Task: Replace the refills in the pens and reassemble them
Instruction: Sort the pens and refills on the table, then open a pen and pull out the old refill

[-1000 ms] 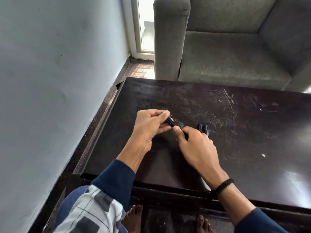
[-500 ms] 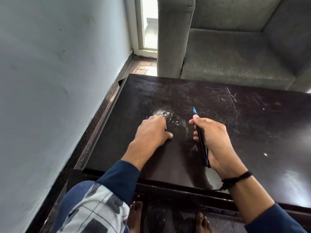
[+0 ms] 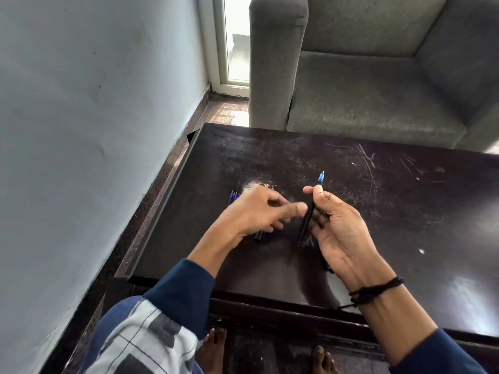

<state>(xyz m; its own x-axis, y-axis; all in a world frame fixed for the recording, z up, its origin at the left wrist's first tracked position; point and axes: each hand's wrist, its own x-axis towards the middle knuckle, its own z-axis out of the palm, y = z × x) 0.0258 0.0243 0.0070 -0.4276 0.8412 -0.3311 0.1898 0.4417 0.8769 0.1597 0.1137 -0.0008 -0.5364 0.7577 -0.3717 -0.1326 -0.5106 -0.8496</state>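
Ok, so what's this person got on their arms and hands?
Both arms wear dark navy long sleeves; the left sleeve and the right sleeve end short of the wrists. The left hand and right hand are bare, with no gloves. A black braided thread band circles the right wrist. The left wrist carries nothing.

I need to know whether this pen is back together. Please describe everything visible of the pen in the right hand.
The pen is a slim black barrel, plastic by its look, with a pointed blue tip sticking out of its far end. It is tilted over the dark table, tip pointing away from the person. The right hand pinches it just below the tip with thumb and fingers, and the near end juts out free. No cap shows on it.
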